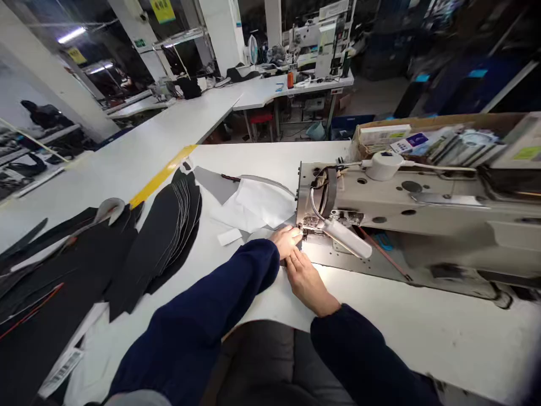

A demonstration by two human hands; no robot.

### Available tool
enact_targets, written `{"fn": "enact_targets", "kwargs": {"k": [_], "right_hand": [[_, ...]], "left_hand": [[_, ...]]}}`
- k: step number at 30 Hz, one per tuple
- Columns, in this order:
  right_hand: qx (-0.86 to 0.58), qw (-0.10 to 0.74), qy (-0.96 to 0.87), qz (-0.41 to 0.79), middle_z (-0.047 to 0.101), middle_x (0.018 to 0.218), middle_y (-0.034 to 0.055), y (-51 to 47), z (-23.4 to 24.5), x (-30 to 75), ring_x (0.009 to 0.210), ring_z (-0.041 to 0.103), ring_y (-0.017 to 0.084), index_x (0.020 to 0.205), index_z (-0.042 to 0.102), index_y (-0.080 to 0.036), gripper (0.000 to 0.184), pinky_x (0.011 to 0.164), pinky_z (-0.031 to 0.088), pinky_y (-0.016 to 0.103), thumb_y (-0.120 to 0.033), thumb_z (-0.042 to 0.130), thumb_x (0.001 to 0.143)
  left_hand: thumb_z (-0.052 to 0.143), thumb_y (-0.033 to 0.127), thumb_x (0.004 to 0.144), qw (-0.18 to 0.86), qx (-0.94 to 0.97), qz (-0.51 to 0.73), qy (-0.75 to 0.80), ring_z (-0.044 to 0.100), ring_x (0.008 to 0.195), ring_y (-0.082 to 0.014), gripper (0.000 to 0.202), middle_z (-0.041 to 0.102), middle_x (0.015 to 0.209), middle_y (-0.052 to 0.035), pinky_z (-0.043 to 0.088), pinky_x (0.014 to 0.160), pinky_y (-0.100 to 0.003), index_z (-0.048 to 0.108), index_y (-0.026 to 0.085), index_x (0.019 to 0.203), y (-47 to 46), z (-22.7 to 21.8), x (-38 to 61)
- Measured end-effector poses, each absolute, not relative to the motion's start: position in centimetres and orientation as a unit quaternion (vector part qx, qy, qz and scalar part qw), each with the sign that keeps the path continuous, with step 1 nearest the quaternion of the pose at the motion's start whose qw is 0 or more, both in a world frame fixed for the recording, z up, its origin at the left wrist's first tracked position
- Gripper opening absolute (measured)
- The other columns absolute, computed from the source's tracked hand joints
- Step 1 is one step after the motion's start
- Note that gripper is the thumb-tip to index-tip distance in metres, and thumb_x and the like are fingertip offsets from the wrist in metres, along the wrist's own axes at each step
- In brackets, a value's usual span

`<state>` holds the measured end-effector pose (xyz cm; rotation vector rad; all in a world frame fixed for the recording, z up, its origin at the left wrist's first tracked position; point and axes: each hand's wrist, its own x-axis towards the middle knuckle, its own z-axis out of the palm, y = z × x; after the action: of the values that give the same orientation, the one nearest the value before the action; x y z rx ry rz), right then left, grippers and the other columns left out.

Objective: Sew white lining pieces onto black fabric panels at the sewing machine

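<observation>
"Where's the white cloth (264,204)?"

"Left of the sewing machine (363,197); likely light and limp, best held along its edge."

"Fingers?"

"Left hand (286,241), right hand (307,282): fingers extended beside the machine; grasp unclear."

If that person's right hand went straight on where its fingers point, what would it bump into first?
The right hand would probably meet the person's own left hand, just ahead; whether they already touch is hard to tell.
</observation>
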<state>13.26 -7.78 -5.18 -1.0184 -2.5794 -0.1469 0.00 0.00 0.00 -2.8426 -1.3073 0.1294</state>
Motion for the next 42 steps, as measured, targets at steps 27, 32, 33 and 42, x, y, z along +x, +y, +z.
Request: {"fn": "enact_targets", "kwargs": {"k": [27,32,33,42], "right_hand": [[-0.444,0.346,-0.827,-0.013,0.053,0.126,0.0172,-15.2,-3.4,19.3,0.125,0.041,0.028,0.122,0.048,-0.013,0.033,0.098,0.042,0.046,-0.017,0.042,0.09],[-0.478,0.254,-0.84,-0.032,0.046,0.132,0.0207,-15.5,-3.2,18.6,0.129,0.034,0.033,0.115,0.053,-0.008,0.028,0.099,0.038,0.05,-0.018,0.042,0.091],[-0.477,0.246,-0.843,-0.036,0.045,0.133,0.0209,-15.5,-3.2,18.5,0.129,0.032,0.033,0.116,0.052,-0.008,0.028,0.099,0.037,0.049,-0.018,0.043,0.091],[-0.431,0.281,-0.855,-0.065,0.049,0.129,0.0212,-15.3,-3.5,19.3,0.128,0.036,0.032,0.115,0.052,-0.008,0.029,0.099,0.039,0.047,-0.02,0.043,0.09]], "left_hand": [[0.047,0.039,0.087,-0.154,-0.824,0.065,-0.542,0.057,0.087,-0.0206,0.032,0.06,0.094,-0.0061,0.044,0.071,-0.028,0.061,0.024,0.112,-11.2,3.8,-7.0],[0.029,0.061,0.087,-0.153,-0.759,0.054,-0.63,0.059,0.075,-0.0201,0.055,0.059,0.086,-0.0066,0.042,0.066,-0.029,0.063,0.019,0.08,-14.4,4.9,-6.8],[0.029,0.06,0.088,-0.141,-0.75,0.052,-0.644,0.059,0.076,-0.0206,0.053,0.059,0.088,-0.0071,0.042,0.067,-0.03,0.062,0.018,0.084,-14.6,4.4,-6.0],[0.039,0.051,0.087,-0.362,-0.474,-0.434,-0.675,0.059,0.085,-0.0201,0.04,0.064,0.084,-0.0055,0.045,0.08,-0.032,0.06,0.018,0.094,-17.6,2.3,-9.7]]}}
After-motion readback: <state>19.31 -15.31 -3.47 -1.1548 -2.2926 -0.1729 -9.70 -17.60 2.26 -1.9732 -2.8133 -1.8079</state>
